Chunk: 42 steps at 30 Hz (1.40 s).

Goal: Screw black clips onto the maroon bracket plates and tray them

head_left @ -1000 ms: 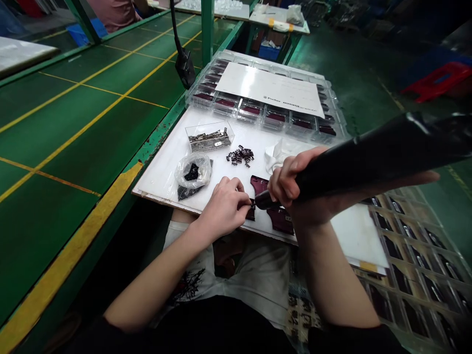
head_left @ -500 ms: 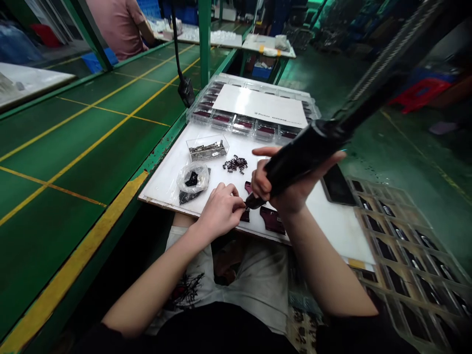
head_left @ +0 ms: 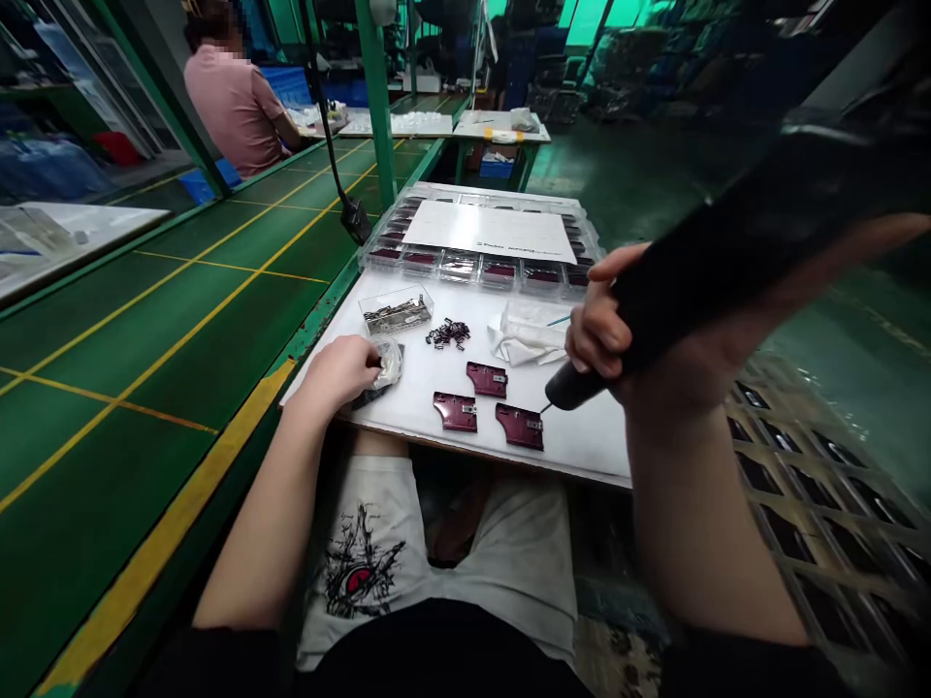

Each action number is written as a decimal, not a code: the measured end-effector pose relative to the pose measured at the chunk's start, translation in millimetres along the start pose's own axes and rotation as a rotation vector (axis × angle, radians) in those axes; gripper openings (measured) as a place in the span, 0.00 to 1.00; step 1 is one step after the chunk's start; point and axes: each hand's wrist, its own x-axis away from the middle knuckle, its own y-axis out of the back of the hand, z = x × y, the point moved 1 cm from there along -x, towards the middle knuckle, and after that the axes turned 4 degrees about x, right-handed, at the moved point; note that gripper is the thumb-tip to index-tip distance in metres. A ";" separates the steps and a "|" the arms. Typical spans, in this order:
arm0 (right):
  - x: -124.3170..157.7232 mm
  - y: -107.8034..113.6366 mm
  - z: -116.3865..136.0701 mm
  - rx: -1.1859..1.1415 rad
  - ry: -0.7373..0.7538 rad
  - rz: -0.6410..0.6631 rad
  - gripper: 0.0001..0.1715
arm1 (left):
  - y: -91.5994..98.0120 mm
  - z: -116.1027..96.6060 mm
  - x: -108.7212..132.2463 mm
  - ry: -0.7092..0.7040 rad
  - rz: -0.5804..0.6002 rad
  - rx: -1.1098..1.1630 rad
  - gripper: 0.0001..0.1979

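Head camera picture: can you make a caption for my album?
Left hand at a plastic bag, right hand holding a black tool near three dark red pieces.

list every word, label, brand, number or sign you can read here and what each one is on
None can be read with certainty.
White sheet on the clear tray: a line of dark print along its near edge, too small and blurred to read.
Shorts: scrawled marks around a red patch, some perhaps letters, too blurred to read.
Dark tool in the right hand: no lettering visible.
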 end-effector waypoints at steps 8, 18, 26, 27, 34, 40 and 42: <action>32.6 32.6 -14.4 -0.049 0.066 0.098 0.50 | -9.4 16.8 2.1 -0.074 -0.063 0.090 0.11; 43.5 44.3 -17.6 -0.079 0.132 0.185 0.47 | -16.2 -32.2 53.7 -0.372 -0.385 0.455 0.10; 55.2 12.4 -2.8 -0.008 0.255 -0.051 0.29 | -89.0 -127.0 81.6 -0.705 -0.107 0.928 0.09; 56.6 10.5 -1.8 -0.002 0.250 -0.066 0.28 | -92.5 -129.1 81.1 -0.681 -0.112 0.979 0.08; 60.9 19.2 -4.0 -0.014 0.253 -0.011 0.29 | -96.2 -133.3 79.4 -0.651 -0.070 1.091 0.06; 67.1 23.6 -2.0 0.018 0.276 -0.089 0.27 | -100.5 -144.2 76.5 -0.645 -0.046 1.142 0.05; 67.8 25.0 0.0 0.041 0.278 -0.134 0.26 | -101.7 -147.5 73.6 -0.640 -0.047 1.131 0.06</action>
